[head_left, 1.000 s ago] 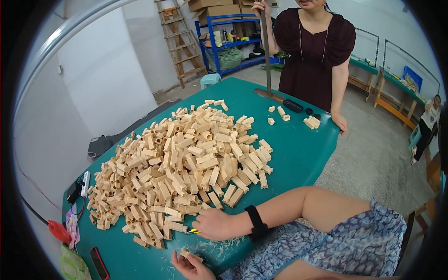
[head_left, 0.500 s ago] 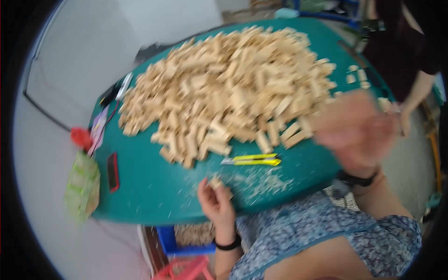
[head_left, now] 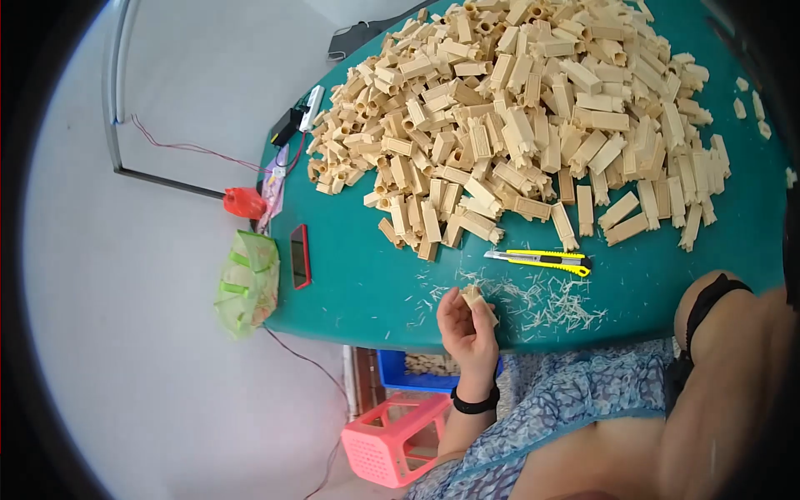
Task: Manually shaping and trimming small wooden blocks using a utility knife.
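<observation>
My left hand (head_left: 467, 329) is closed around a small pale beige piece (head_left: 472, 297) by the table's front edge. Thumb and fingers pinch it, and its end pokes out above them. At the right, only a rounded bit of my right hand (head_left: 697, 302) shows beside a black wrist strap; its fingers are hidden. A yellow utility knife (head_left: 546, 262) lies on the green table (head_left: 350, 275), blade toward the left. Thin pale shavings (head_left: 558, 307) are scattered between the knife and the front edge. Beyond lies a big heap of beige, block-shaped hollow pieces (head_left: 517, 125).
A red-edged phone (head_left: 300, 257) lies at the left of the table. Off its edge hang a green plastic bag (head_left: 248, 283) and a red bag (head_left: 244, 202). Behind are a white power strip (head_left: 312, 108) and cables. Below stand a blue bin (head_left: 392, 377) and a pink stool (head_left: 375, 450).
My right hand has left its blurred place over the table's right side and drawn back toward me. My left hand keeps the beige piece. The view has shifted, and the other person is no longer visible.
</observation>
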A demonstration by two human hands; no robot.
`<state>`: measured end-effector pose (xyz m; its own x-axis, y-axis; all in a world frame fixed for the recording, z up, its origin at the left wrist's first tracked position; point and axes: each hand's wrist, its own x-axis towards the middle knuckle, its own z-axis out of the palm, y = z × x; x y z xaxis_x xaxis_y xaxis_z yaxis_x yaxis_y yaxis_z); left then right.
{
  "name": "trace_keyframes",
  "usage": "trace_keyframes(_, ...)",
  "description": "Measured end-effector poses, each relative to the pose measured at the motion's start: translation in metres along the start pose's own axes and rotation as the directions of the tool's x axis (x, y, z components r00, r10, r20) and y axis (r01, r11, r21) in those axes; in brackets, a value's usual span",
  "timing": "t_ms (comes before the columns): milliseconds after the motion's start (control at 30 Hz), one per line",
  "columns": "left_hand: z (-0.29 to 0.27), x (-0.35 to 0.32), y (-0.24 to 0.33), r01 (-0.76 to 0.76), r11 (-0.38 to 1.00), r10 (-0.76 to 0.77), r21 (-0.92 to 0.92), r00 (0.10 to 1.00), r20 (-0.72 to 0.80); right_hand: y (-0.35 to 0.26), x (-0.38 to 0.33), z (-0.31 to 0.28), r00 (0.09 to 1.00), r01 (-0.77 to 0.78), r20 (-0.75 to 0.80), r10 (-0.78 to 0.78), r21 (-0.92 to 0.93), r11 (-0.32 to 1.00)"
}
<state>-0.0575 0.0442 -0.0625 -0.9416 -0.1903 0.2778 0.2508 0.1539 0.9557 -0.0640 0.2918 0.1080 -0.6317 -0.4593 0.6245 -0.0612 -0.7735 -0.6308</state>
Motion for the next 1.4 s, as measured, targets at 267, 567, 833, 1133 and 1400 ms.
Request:
trace_keyframes(267,0.003,0.002,0.002,0.056,0.998,-0.055,0.015,0.998,-0.035,-0.019,-0.013,0.017,0.993,0.017,0.116,-0.022,0.044,0.999)
trace_keyframes(567,0.003,0.004,0.001,0.06,0.998,-0.06,0.0,0.998,-0.023,-0.01,-0.008,0.005,0.994,-0.04,0.107,0.034,0.052,0.998)
trace_keyframes(833,0.002,0.003,0.001,0.067,0.998,-0.067,-0.007,0.998,-0.022,0.0,-0.002,0.006,0.989,-0.084,0.13,0.072,0.086,0.993)
trace_keyframes(1133,0.0,0.003,-0.001,0.077,0.997,-0.077,-0.001,0.997,-0.007,0.009,0.004,0.005,0.979,-0.136,0.168,0.115,0.121,0.983)
trace_keyframes(1400,-0.002,0.001,-0.003,0.055,0.998,-0.055,-0.042,0.998,0.014,0.02,0.009,0.004,0.971,-0.179,0.193,0.144,0.177,0.968)
